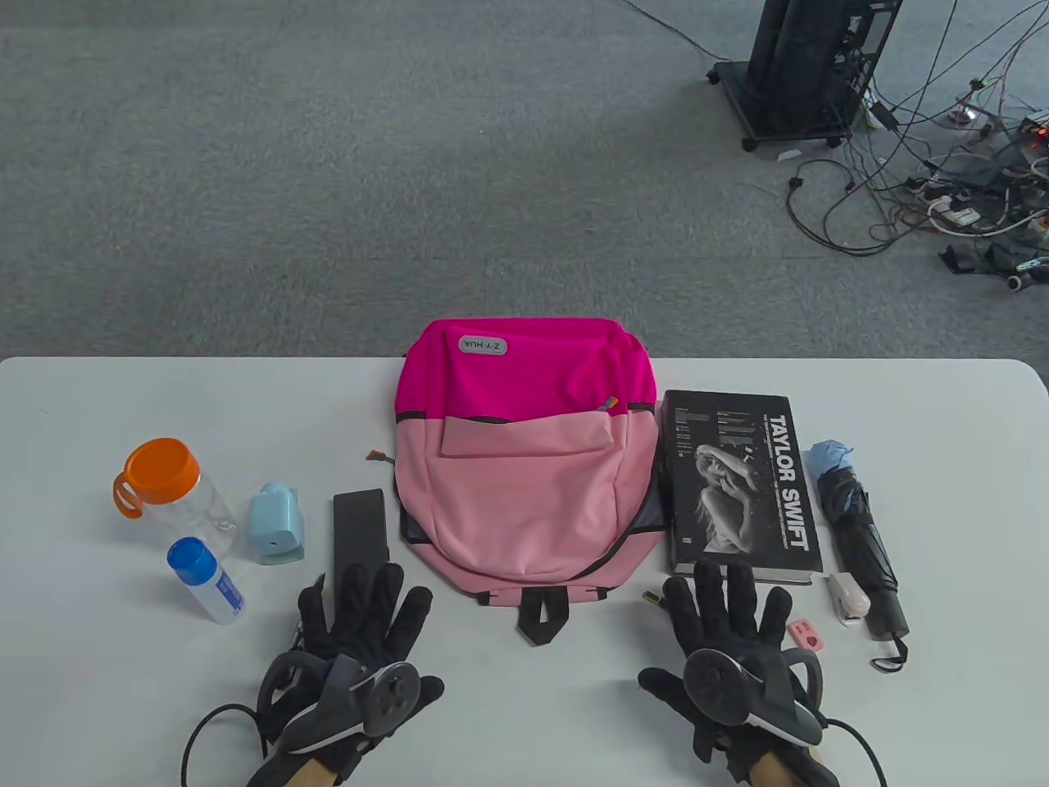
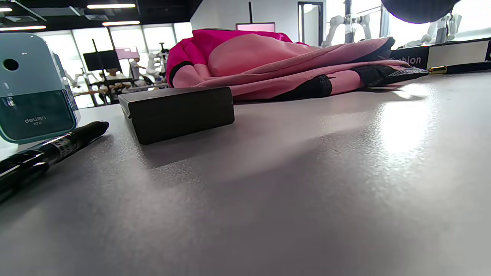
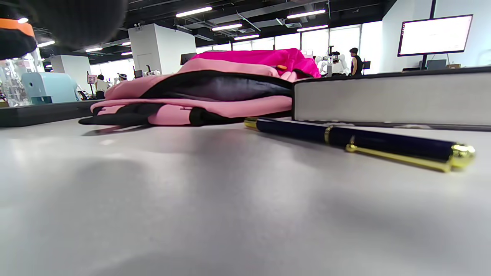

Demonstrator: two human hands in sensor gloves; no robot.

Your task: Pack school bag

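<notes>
A pink backpack (image 1: 524, 467) lies flat and closed in the middle of the white table (image 1: 98, 393), handle toward me. My left hand (image 1: 361, 627) rests flat with fingers spread, just left of the handle, at the near end of a black case (image 1: 359, 525). My right hand (image 1: 729, 627) rests flat with fingers spread, fingertips at the near edge of a black Taylor Swift book (image 1: 742, 484). A black pen (image 2: 50, 151) lies by the left hand. A navy and gold pen (image 3: 360, 142) lies by the right hand. Both hands hold nothing.
Left of the bag stand a clear bottle with an orange lid (image 1: 160, 484), a blue-capped bottle (image 1: 205, 578) and a light blue sharpener (image 1: 276, 525). Right of the book lie a folded umbrella (image 1: 856, 541), a small white stapler (image 1: 844, 598) and a pink eraser (image 1: 806, 635).
</notes>
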